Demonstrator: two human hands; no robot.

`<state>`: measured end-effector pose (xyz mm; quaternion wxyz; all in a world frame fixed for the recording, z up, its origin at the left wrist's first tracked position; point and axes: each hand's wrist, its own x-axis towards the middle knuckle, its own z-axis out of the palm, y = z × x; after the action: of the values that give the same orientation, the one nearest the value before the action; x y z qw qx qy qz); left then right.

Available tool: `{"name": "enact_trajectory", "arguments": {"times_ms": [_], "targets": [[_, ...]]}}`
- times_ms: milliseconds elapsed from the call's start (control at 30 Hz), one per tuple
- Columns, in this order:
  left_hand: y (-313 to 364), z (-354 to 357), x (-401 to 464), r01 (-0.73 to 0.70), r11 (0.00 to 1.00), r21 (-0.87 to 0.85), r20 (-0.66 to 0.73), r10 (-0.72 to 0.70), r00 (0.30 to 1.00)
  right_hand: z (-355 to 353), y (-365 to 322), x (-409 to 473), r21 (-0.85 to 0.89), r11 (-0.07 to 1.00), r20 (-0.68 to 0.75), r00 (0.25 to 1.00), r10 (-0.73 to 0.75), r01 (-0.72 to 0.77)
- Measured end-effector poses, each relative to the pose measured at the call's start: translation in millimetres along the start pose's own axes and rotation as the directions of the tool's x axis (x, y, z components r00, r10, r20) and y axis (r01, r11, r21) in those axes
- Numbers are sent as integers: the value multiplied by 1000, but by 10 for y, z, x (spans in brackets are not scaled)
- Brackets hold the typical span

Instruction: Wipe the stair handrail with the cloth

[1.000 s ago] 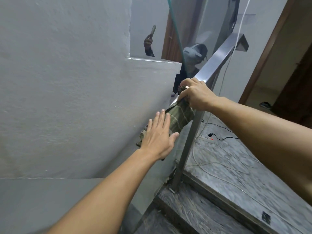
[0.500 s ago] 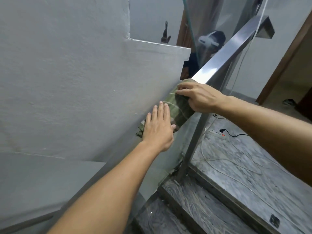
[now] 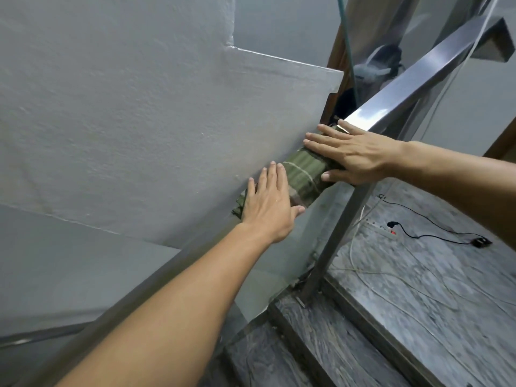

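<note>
A square steel handrail (image 3: 413,79) slopes up to the upper right. A green checked cloth (image 3: 303,175) is draped over the rail at the middle of the view. My left hand (image 3: 269,206) lies flat on the cloth's lower end, fingers straight and together. My right hand (image 3: 353,153) lies flat across the cloth's upper end, fingers stretched toward the wall, thumb under the rail's side. The rail under the cloth is hidden.
A grey plaster wall (image 3: 125,121) stands close on the left. A steel post (image 3: 337,236) drops from the rail to the dark marble steps (image 3: 321,344). A power strip and cables (image 3: 391,231) lie on the landing. A glass panel (image 3: 363,37) rises behind the rail.
My right hand has opened from a curled grip on the cloth to a flat palm on it. The left hand stays flat on the cloth's lower end. The view has shifted closer.
</note>
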<state>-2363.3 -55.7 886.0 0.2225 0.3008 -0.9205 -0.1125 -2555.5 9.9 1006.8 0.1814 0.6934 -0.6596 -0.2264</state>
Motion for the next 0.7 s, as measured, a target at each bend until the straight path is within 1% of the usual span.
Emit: {"name": "enact_trajectory", "arguments": {"times_ms": [133, 233, 367, 500, 700], "targets": [[-65, 47, -37, -53, 998, 27, -31, 54, 998, 102, -5, -19, -36, 998, -117, 992, -57, 53], [-102, 62, -84, -68, 996, 54, -39, 71, 997, 137, -39, -11, -18, 997, -166, 983, -76, 74], [-166, 78, -184, -38, 998, 49, -54, 41, 998, 149, -145, 13, -47, 995, -199, 975, -96, 89], [-297, 98, -328, -43, 996, 78, -70, 49, 996, 152, -337, 30, -85, 991, -226, 967, -116, 99], [-570, 144, -635, -27, 993, 118, -69, 35, 997, 133, -689, 123, -122, 983, -205, 966, -160, 137]]}}
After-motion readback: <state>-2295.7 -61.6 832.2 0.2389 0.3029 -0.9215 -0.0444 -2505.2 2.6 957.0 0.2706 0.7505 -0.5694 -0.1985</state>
